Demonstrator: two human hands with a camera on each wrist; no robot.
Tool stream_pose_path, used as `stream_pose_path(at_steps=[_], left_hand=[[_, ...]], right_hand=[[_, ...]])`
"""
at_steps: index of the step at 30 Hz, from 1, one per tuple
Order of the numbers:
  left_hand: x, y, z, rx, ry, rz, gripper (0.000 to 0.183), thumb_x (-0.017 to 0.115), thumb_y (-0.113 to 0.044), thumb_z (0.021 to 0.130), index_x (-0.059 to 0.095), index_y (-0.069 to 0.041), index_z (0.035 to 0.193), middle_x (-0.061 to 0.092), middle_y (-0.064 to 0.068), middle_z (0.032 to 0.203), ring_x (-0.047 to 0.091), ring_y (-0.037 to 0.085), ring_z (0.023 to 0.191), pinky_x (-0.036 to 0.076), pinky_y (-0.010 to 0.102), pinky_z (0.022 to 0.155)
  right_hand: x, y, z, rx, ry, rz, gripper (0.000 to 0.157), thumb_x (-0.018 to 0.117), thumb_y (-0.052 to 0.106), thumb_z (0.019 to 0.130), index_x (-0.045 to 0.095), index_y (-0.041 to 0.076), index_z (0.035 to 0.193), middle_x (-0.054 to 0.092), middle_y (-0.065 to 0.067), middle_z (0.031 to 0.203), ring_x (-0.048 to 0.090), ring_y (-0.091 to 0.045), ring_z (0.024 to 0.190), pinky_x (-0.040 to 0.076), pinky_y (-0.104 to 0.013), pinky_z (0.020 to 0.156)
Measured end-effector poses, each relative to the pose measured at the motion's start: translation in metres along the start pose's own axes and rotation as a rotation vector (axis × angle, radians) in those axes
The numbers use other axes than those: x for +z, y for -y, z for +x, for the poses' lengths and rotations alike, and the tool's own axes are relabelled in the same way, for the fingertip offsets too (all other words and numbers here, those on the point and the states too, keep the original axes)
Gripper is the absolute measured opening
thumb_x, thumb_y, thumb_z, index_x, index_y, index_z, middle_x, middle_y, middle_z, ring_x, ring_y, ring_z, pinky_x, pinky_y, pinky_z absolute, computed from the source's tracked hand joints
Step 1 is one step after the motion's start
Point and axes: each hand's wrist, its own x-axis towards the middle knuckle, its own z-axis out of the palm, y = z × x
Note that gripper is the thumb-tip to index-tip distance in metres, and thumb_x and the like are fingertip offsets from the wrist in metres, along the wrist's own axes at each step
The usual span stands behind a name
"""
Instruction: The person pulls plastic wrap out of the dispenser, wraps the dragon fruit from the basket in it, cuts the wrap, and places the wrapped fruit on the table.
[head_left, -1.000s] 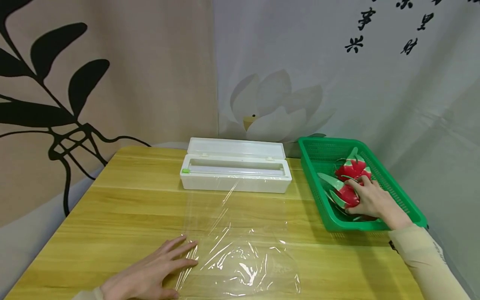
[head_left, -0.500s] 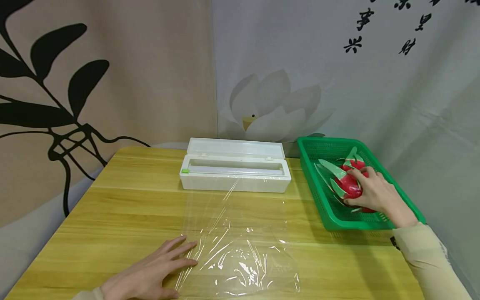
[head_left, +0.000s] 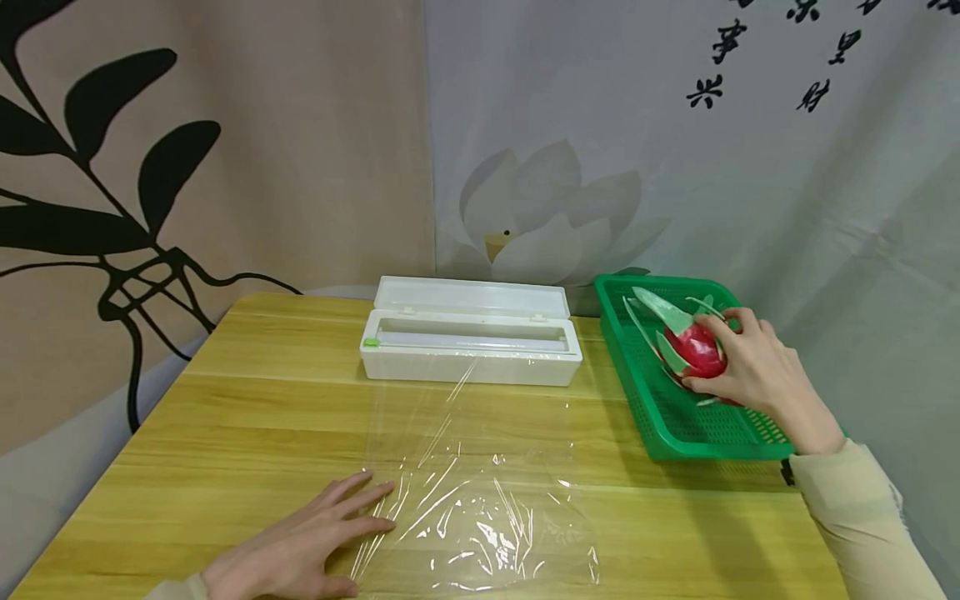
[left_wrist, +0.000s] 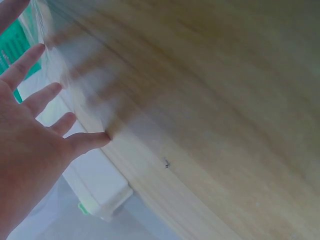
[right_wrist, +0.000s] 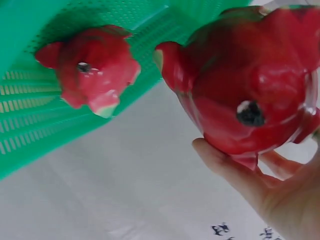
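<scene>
My right hand [head_left: 761,379] grips a red dragon fruit [head_left: 696,348] with long green-tipped scales, thumb on one side and fingers on the other. It is held up over the green basket [head_left: 712,452]. In the right wrist view the held dragon fruit [right_wrist: 245,95] shows a dark spot on its end, and a second dragon fruit [right_wrist: 95,70] lies in the basket. My left hand [head_left: 300,542] rests with spread, fairly straight fingers at the left edge of a sheet of clear cling film [head_left: 480,508] on the table. In the left wrist view, those fingers [left_wrist: 85,142] are spread apart.
At the back of the wooden table [head_left: 225,433] stands a white cling film box [head_left: 472,368] with its lid raised and a green slider at the left end. The film runs from it toward the front. A printed curtain [head_left: 315,150] hangs behind.
My right hand has taken hold of the dragon fruit and raised it from the basket's bottom. The left hand and the cling film stay in place.
</scene>
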Motion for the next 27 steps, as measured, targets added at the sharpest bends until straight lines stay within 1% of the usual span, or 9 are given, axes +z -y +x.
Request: stream_pose_path(at_steps=[6,11,17,22,24,27], left_hand=[[0.0,0.0,0.0,0.0,0.0,0.003,0.063,0.073,-0.049,0.074,0.052,-0.035,0.131,0.034,0.002,0.154,0.033,0.036,0.132,0.051,0.056,0.084],[0.0,0.0,0.0,0.004,-0.002,0.008,0.062,0.073,-0.049,0.074,0.052,-0.035,0.131,0.034,0.002,0.154,0.033,0.036,0.132,0.051,0.056,0.084],[0.0,0.0,0.0,0.014,-0.012,0.014,0.063,0.074,-0.047,0.074,0.052,-0.034,0.131,0.034,0.003,0.153,0.033,0.037,0.132,0.051,0.057,0.083],[0.0,0.0,0.001,0.01,-0.012,0.006,0.064,0.075,-0.047,0.073,0.052,-0.033,0.132,0.034,0.004,0.153,0.034,0.038,0.132,0.05,0.058,0.085],[0.0,0.0,0.001,0.004,-0.006,-0.004,0.065,0.075,-0.046,0.073,0.052,-0.033,0.132,0.034,0.004,0.154,0.034,0.039,0.132,0.05,0.058,0.085],[0.0,-0.001,0.001,-0.003,-0.007,-0.015,0.066,0.076,-0.046,0.071,0.053,-0.033,0.132,0.034,0.005,0.154,0.034,0.039,0.132,0.049,0.059,0.086]], right_hand=[[-0.011,0.019,0.001,-0.033,-0.029,0.002,0.078,0.086,0.038,0.064,0.05,0.015,0.129,0.043,-0.025,0.125,0.043,-0.047,0.101,0.05,-0.052,0.047],[-0.013,0.037,0.001,-0.072,-0.065,0.0,0.077,0.086,0.036,0.062,0.051,0.018,0.129,0.044,-0.022,0.124,0.043,-0.043,0.102,0.05,-0.05,0.046],[-0.01,0.061,0.002,-0.137,-0.1,-0.02,0.08,0.088,0.038,0.06,0.053,0.019,0.129,0.045,-0.022,0.126,0.046,-0.043,0.104,0.052,-0.049,0.048],[-0.007,0.082,0.004,-0.21,-0.098,-0.017,0.084,0.09,0.038,0.057,0.052,0.019,0.129,0.046,-0.022,0.129,0.049,-0.043,0.104,0.054,-0.052,0.055],[-0.003,0.091,0.005,-0.24,-0.097,-0.008,0.084,0.09,0.039,0.057,0.052,0.02,0.13,0.047,-0.02,0.129,0.051,-0.041,0.103,0.054,-0.049,0.055],[0.003,0.104,0.006,-0.277,-0.102,0.003,0.084,0.089,0.043,0.055,0.053,0.021,0.129,0.048,-0.018,0.129,0.053,-0.038,0.101,0.054,-0.043,0.051]])
